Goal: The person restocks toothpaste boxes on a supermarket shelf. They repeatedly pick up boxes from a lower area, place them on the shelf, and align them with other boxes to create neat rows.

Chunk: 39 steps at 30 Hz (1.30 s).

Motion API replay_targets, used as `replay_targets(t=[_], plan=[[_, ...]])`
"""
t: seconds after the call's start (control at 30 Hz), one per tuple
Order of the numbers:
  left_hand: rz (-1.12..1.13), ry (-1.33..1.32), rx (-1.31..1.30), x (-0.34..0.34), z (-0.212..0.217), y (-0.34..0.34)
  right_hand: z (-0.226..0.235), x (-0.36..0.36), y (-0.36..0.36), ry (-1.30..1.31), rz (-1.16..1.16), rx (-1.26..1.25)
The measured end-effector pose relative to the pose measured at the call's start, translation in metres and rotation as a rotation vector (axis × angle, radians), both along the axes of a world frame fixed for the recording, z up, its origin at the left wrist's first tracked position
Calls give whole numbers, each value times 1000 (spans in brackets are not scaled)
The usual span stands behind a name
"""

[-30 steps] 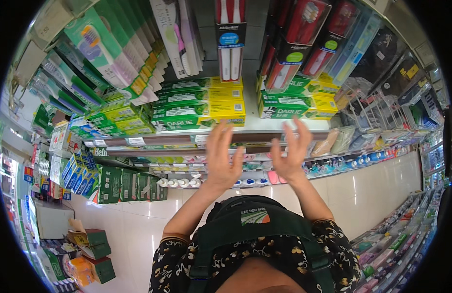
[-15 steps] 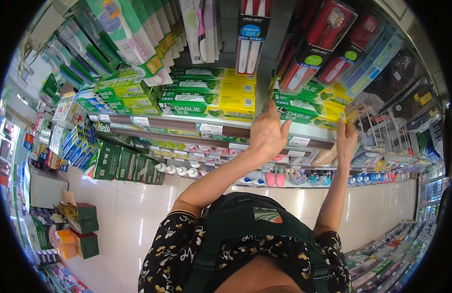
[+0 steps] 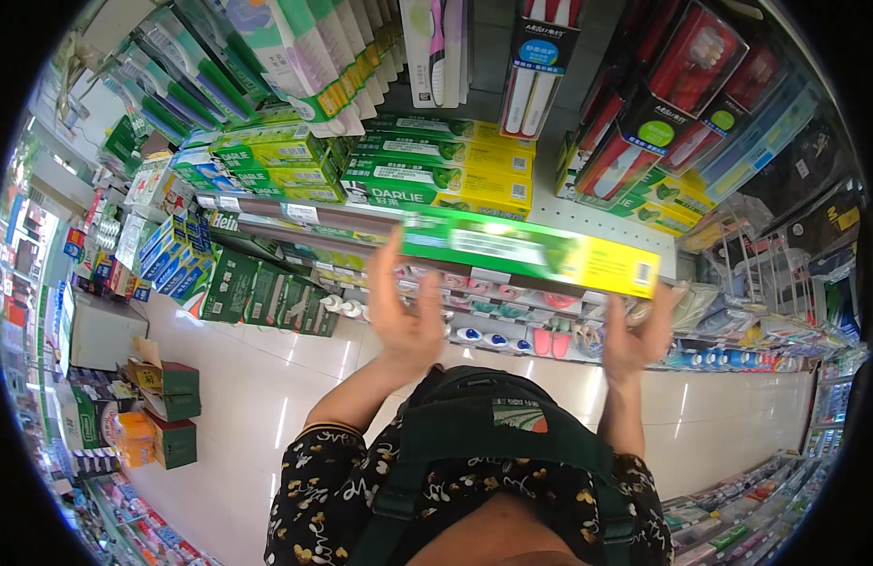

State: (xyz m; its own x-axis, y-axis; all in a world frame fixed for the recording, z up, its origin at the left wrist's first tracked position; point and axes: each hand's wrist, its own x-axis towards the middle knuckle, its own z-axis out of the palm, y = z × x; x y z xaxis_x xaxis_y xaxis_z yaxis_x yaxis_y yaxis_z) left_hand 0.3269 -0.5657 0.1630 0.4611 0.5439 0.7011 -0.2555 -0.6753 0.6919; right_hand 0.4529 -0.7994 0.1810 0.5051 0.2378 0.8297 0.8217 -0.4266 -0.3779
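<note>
So both hands are up in front of the shelves with a long green-and-yellow toothpaste box (image 3: 531, 253) stretched between them. The left hand (image 3: 403, 316) has its fingers pressed up against the green end of the box, and the right hand (image 3: 635, 335) is on the yellow end, where a small barcode panel shows. The hands are well apart, one clamped on each end, and the box sits roughly level, tilted slightly down to the right.

It's hovering just in front of the shelf edge (image 3: 295, 219), right below a stack of matching green and yellow boxes (image 3: 436, 170) lying flat on that shelf. Above those, red toothbrush packs (image 3: 677, 90) and a white pack (image 3: 531, 80) hang from the wall. More green boxes (image 3: 267, 297) stand on a lower shelf off to the left. Open cardboard cartons (image 3: 163, 396) sit on the pale tiled floor (image 3: 257, 377) further left. A dark backpack strap over a flowery black shirt (image 3: 333, 491) fills the bottom of the view.
</note>
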Motion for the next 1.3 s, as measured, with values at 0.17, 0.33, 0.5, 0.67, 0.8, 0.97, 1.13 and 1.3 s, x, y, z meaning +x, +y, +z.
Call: replay_targets(t=[0.17, 0.33, 0.5, 0.67, 0.8, 0.97, 1.13, 1.3], plan=[[277, 93, -66, -15, -7, 57, -9, -13, 73, 65, 151, -15], [339, 79, -118, 2, -17, 86, -22, -2, 106, 132, 124, -56], [364, 127, -33, 19, -18, 97, -27, 9, 120, 135, 85, -66], [346, 139, 1, 32, -13, 101, -23, 20, 127, 118, 73, -70], [394, 187, 64, 37, -23, 103, -30, 27, 127, 195, 77, -169], [476, 160, 170, 30, -27, 77, -26, 16, 97, 91, 49, -176], [-124, 46, 303, 44, -25, 9, -29, 35, 39, -53, -107, -70], [-354, 58, 154, 111, 9, -67, -12, 98, -11, 42, -426, 97]])
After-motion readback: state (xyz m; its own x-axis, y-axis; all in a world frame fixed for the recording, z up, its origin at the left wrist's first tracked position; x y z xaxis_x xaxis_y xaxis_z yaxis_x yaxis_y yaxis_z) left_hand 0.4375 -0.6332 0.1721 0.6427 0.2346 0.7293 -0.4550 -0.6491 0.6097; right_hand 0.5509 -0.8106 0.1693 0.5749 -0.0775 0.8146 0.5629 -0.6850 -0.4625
